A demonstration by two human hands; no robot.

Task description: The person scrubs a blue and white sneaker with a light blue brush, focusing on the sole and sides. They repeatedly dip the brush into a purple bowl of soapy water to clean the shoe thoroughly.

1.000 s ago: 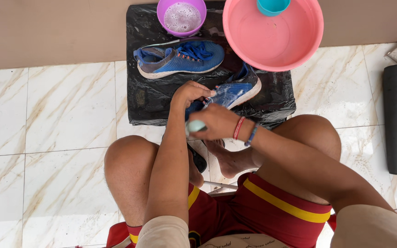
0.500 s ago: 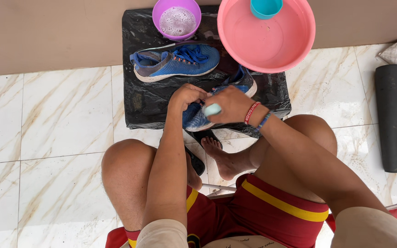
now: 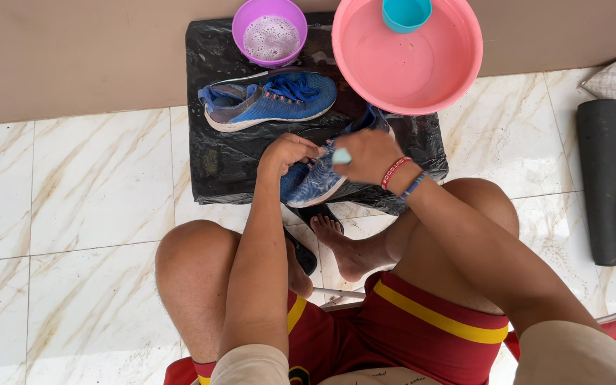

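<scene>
I sit over a black plastic sheet [image 3: 226,167] spread on the floor. My left hand [image 3: 288,152] grips the heel end of a blue sneaker [image 3: 315,184] lying at the sheet's near edge. My right hand [image 3: 368,153] is closed around a small light-teal brush [image 3: 341,156], pressed against the shoe's upper. A second blue sneaker [image 3: 269,102] lies on its side further back on the sheet, untouched.
A purple bowl of soapy foam [image 3: 269,30] and a pink basin [image 3: 408,60] with a teal cup [image 3: 406,13] in it stand at the far edge by the wall. A black bag [image 3: 607,178] lies at right on the marble tiles. My bare feet rest below the sheet.
My right hand has slid with the brush along the sneaker, from its near end up toward the middle. The left hand stays on the shoe.
</scene>
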